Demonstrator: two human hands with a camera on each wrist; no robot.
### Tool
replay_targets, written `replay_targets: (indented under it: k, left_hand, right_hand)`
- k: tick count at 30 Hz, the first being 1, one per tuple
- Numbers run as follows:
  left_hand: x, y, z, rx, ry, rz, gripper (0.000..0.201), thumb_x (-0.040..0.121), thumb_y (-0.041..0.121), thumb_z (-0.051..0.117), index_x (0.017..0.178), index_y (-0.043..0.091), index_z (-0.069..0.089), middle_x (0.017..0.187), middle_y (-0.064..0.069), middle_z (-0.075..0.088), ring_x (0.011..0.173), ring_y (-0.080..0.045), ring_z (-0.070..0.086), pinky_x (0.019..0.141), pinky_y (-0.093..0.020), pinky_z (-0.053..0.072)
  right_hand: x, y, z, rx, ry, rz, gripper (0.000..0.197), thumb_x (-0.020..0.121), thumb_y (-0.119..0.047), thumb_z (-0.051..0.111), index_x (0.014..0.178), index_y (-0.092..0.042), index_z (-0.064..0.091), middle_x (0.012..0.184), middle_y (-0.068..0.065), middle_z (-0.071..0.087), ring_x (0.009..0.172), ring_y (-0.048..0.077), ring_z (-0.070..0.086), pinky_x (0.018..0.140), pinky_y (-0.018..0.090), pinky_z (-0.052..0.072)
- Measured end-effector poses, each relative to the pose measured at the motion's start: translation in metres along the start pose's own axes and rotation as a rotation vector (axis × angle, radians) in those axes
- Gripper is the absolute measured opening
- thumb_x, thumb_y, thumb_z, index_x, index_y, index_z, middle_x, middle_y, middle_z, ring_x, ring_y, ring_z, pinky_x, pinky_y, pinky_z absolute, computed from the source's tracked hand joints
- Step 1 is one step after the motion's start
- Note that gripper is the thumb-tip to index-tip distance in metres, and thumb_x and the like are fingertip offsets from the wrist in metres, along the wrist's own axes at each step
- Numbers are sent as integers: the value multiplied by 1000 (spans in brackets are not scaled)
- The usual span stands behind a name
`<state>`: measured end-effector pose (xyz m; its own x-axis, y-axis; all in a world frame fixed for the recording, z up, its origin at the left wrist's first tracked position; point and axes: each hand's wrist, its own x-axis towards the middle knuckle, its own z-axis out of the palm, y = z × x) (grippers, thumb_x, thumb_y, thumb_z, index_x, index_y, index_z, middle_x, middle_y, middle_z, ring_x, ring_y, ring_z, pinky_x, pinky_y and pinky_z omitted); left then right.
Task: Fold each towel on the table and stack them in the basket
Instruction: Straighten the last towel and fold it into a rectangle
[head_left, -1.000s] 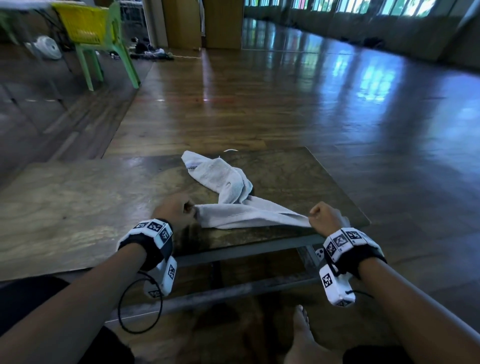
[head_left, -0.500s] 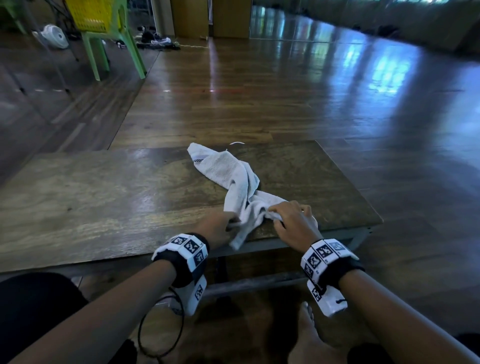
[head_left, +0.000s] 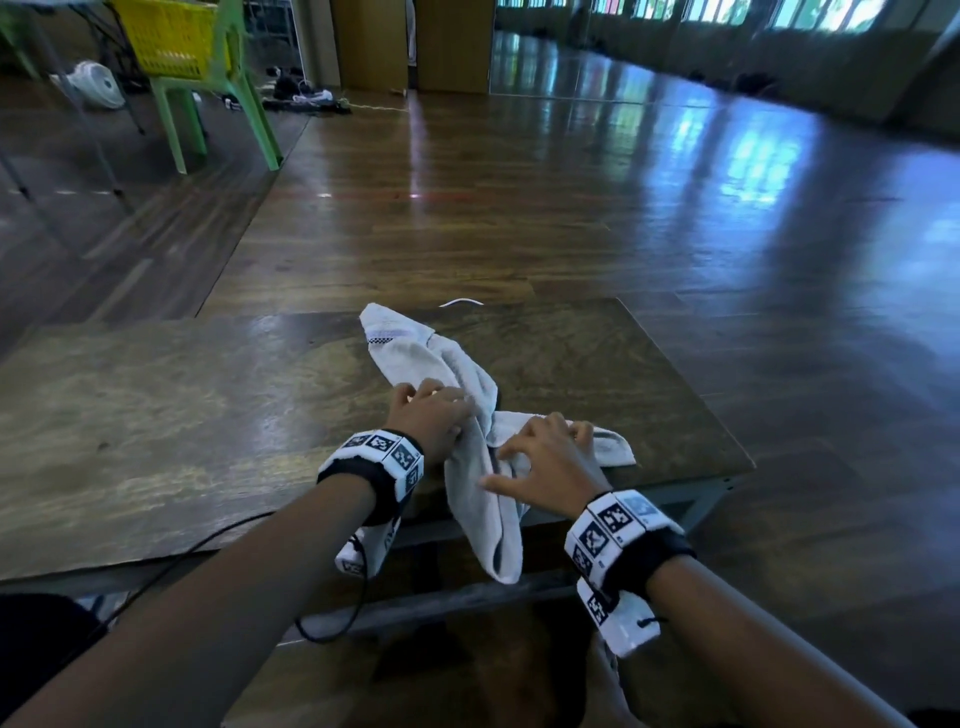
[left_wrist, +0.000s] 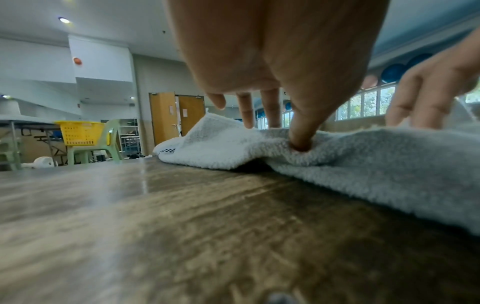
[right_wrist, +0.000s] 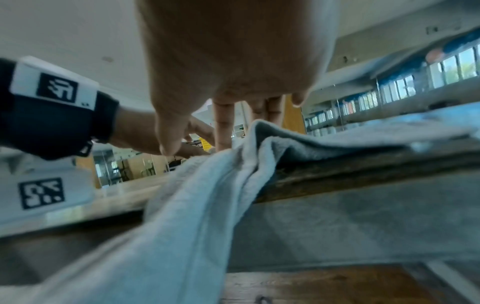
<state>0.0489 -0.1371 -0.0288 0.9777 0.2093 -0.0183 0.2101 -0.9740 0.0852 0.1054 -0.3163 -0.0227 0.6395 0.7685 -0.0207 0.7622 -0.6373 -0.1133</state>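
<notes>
Left hand (head_left: 431, 415) presses spread fingers into a rumpled white towel (head_left: 415, 353); right hand (head_left: 545, 462) rests on it, fingers relaxed. One end hangs over the table's (head_left: 156, 415) near edge (bare tabletop lies to the left).

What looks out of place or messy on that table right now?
The white towel is twisted and bunched rather than spread flat, and one end hangs over the near edge of the table. The left hand and right hand rest on it. The yellow basket sits far off on a green chair.
</notes>
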Motion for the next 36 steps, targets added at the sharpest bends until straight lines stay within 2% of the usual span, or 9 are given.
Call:
replay_targets:
  k: [5, 11, 15, 19, 23, 26, 29, 34, 36]
  left_hand:
    - [8, -3, -4, 101, 8, 19, 21, 83, 25, 48, 95, 35, 61, 112, 16, 55, 119, -12, 38, 95, -44, 18]
    - [0, -10, -25, -30, 87, 49, 9, 84, 25, 53, 90, 27, 60, 102, 6, 59, 114, -13, 42, 101, -46, 13]
    - [-8, -25, -44, 101, 79, 64, 13, 86, 27, 50, 93, 30, 60, 106, 2, 56, 120, -13, 37, 103, -47, 9]
    - [-16, -39, -69, 124, 120, 54, 17, 90, 38, 51, 102, 32, 61, 111, 2, 53, 122, -13, 33, 94, -39, 2]
    - [-26, -56, -89, 75, 200, 26, 26, 85, 50, 54, 96, 28, 63, 106, 3, 54, 116, -15, 39, 90, -35, 6]
    - [-35, -62, -103, 19, 246, -37, 42, 75, 66, 49, 87, 28, 65, 99, 8, 57, 112, -11, 41, 79, -29, 6]
    - [-43, -54, -117, -81, 287, -38, 24, 78, 56, 61, 83, 32, 66, 98, 5, 61, 108, -13, 47, 74, -28, 10]
    - [-50, -19, -130, -105, 320, 68, 26, 81, 54, 59, 91, 31, 68, 97, 5, 65, 108, -9, 49, 70, -25, 5]
    - [-53, -3, -136, -128, 322, 126, 28, 84, 48, 60, 96, 25, 70, 99, 0, 68, 106, -13, 54, 67, -23, 7]
  right_hand:
    - [0, -15, 11, 104, -42, 146, 36, 77, -66, 51, 87, -36, 70, 114, -3, 47, 117, 19, 32, 99, 44, 22]
    - [3, -7, -1, 153, 80, 161, 18, 83, -36, 52, 90, -30, 67, 116, -5, 47, 118, 18, 30, 97, 40, 18]
    - [-4, 24, -45, 44, 243, 87, 10, 82, -38, 57, 87, -33, 64, 108, -10, 49, 115, 15, 32, 85, 35, 14]
    - [-8, 62, -90, -80, 360, 115, 9, 79, -40, 62, 83, -33, 64, 108, -8, 53, 115, 19, 36, 86, 36, 14]
    - [-10, 100, -119, -141, 427, 220, 6, 75, -36, 67, 80, -33, 66, 105, -4, 58, 113, 25, 40, 90, 40, 19]
    - [-11, 123, -130, -162, 413, 380, 6, 76, -36, 64, 81, -33, 64, 106, 0, 58, 112, 26, 38, 95, 43, 24]
    - [-7, 123, -122, -230, 285, 498, 18, 79, -42, 55, 93, -34, 64, 115, 4, 57, 115, 26, 37, 97, 40, 26]
    - [1, 47, -99, -138, 270, 98, 45, 76, -61, 55, 115, -39, 55, 124, -8, 54, 122, 19, 38, 87, 35, 15]
    - [2, 7, -97, -53, 254, -31, 59, 68, -73, 42, 118, -42, 53, 120, -15, 55, 119, 14, 39, 81, 34, 14]
